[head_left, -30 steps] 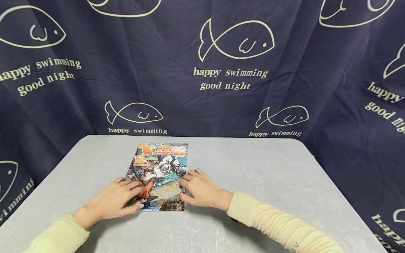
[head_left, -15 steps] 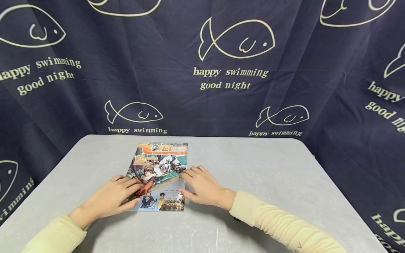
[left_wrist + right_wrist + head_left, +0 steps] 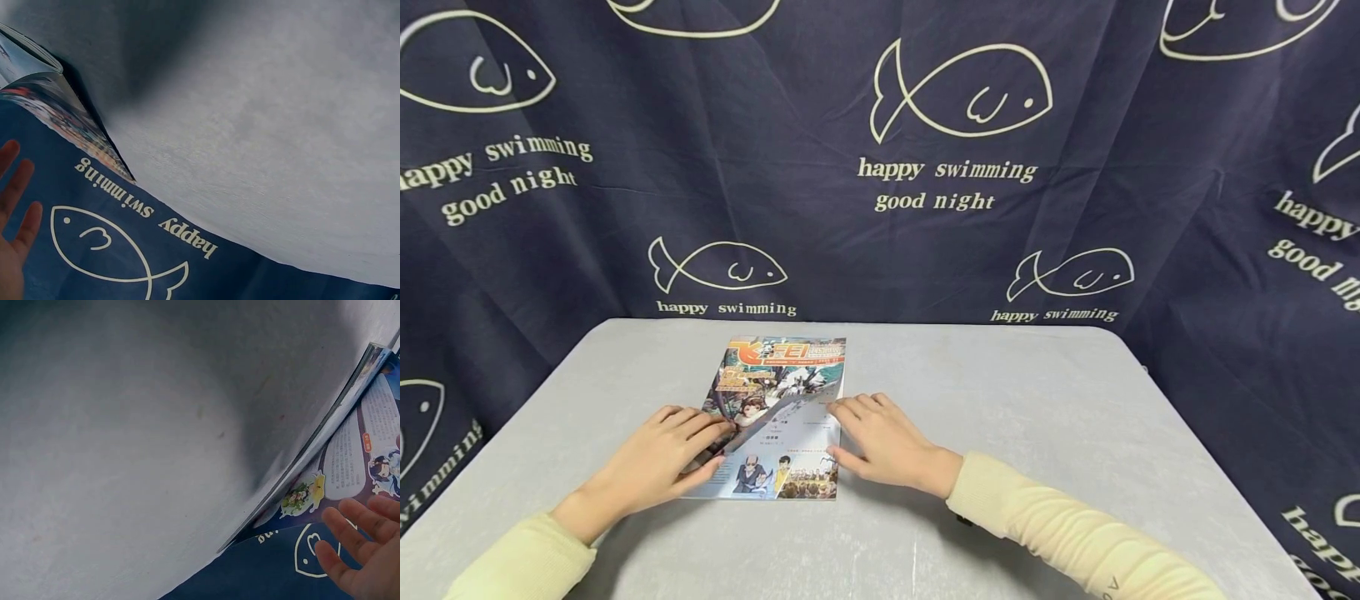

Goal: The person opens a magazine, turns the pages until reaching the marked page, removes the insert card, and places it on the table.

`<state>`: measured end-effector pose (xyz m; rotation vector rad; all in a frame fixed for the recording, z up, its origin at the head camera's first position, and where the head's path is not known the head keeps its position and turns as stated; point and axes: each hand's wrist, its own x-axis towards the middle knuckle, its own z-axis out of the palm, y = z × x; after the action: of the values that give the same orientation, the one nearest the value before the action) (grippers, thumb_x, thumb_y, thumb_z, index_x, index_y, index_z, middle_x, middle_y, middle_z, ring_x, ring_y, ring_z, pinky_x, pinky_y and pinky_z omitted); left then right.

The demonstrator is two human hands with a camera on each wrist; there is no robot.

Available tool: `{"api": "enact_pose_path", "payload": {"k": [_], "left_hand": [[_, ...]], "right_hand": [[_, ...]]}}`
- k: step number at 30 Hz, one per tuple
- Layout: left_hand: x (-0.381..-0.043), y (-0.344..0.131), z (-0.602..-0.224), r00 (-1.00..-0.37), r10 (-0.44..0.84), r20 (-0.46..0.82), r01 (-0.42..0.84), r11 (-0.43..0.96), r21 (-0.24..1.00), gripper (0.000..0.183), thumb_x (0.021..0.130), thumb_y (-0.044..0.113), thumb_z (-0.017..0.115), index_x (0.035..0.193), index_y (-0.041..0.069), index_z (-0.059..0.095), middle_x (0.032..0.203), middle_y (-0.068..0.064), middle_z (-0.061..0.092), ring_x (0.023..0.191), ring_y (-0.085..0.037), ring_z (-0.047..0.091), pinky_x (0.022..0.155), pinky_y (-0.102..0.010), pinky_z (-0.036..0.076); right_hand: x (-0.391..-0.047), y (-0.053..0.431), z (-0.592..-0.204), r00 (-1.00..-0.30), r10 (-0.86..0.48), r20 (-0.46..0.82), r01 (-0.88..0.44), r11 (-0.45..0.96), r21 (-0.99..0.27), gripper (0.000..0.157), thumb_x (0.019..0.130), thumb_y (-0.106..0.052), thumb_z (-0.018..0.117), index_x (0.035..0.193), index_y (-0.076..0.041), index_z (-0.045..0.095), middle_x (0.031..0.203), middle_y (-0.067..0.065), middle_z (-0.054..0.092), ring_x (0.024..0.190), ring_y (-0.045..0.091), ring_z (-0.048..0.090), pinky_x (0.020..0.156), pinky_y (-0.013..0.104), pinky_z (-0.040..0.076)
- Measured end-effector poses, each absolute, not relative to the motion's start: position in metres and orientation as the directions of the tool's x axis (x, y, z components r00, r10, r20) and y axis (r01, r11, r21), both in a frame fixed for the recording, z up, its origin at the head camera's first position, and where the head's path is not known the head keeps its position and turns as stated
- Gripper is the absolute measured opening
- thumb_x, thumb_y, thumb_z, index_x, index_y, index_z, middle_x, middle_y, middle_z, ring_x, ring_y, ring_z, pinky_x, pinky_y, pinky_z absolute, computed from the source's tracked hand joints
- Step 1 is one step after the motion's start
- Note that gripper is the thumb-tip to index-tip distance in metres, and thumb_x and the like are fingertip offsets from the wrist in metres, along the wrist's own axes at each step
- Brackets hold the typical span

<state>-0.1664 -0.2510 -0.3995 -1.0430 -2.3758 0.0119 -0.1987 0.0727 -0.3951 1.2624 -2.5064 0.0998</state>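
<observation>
A magazine (image 3: 775,358) with a colourful comic cover lies left of centre on the grey table. The lower part of its cover is lifted and bent back diagonally, baring a pale inner page (image 3: 805,437) with cartoon pictures along the bottom. My left hand (image 3: 655,458) rests at the magazine's left side, fingertips over the cover. Its fingers (image 3: 19,187) look straight in the left wrist view. My right hand (image 3: 887,442) is at the right edge, fingertips by the raised cover and thumb lower down. In the right wrist view, its loosely spread fingers overlap a printed page (image 3: 347,456).
The grey table (image 3: 1000,392) runs out to both sides and in front of the magazine. A dark blue curtain (image 3: 820,275) with fish drawings and lettering hangs behind the table's far edge and along both sides.
The cover's lower part has risen and bent up towards the far left, uncovering more of the inner page. My left hand has shifted slightly left; my right hand has stayed at the right edge.
</observation>
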Motion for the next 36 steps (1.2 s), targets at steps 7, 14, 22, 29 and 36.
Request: {"api": "enact_pose_path", "payload": {"k": [7,14,22,29,36], "left_hand": [[-0.167,-0.253,-0.397,-0.516,0.658,0.548,0.664,0.712,-0.23,0.047,0.083,0.041,0.053,0.117,0.01,0.06,0.111,-0.006,0.061,0.1,-0.026,0.055,0.085,-0.043,0.04],[-0.167,-0.255,-0.394,-0.441,0.615,0.654,0.652,0.72,-0.237,0.056,0.091,0.046,0.039,0.124,0.004,0.054,0.121,-0.012,0.057,0.103,-0.031,0.053,0.085,-0.045,0.038],[-0.168,-0.26,-0.393,-0.405,0.571,0.714,0.616,0.747,-0.249,0.059,0.09,0.045,0.038,0.125,-0.001,0.051,0.129,-0.02,0.051,0.109,-0.035,0.049,0.086,-0.047,0.035],[-0.169,-0.262,-0.391,-0.4,0.542,0.74,0.604,0.762,-0.232,0.055,0.09,0.042,0.038,0.126,0.004,0.053,0.134,-0.021,0.046,0.114,-0.041,0.044,0.09,-0.05,0.033],[-0.168,-0.266,-0.391,-0.45,0.514,0.73,0.57,0.795,-0.209,0.053,0.089,0.043,0.035,0.123,0.008,0.056,0.138,-0.02,0.041,0.118,-0.042,0.039,0.091,-0.053,0.03]], "right_hand": [[-0.196,0.07,-0.398,-0.568,-0.792,0.224,-0.797,0.597,0.094,0.054,0.09,-0.048,0.043,0.128,-0.01,0.047,0.124,0.002,0.056,0.112,0.018,0.052,0.093,0.035,0.041],[-0.193,0.068,-0.402,-0.556,-0.815,0.162,-0.81,0.575,0.113,0.053,0.089,-0.051,0.044,0.126,-0.012,0.048,0.123,0.001,0.056,0.11,0.017,0.053,0.092,0.035,0.041],[-0.191,0.066,-0.407,-0.534,-0.833,0.145,-0.827,0.55,0.117,0.053,0.089,-0.051,0.044,0.125,-0.013,0.049,0.121,0.001,0.057,0.109,0.017,0.054,0.091,0.035,0.043],[-0.191,0.065,-0.409,-0.503,-0.85,0.153,-0.845,0.522,0.119,0.052,0.089,-0.052,0.044,0.124,-0.013,0.05,0.122,0.002,0.057,0.108,0.018,0.054,0.089,0.036,0.045],[-0.191,0.065,-0.411,-0.5,-0.855,0.138,-0.851,0.515,0.107,0.052,0.089,-0.054,0.043,0.122,-0.014,0.051,0.124,0.002,0.056,0.109,0.018,0.053,0.09,0.037,0.044]]}}
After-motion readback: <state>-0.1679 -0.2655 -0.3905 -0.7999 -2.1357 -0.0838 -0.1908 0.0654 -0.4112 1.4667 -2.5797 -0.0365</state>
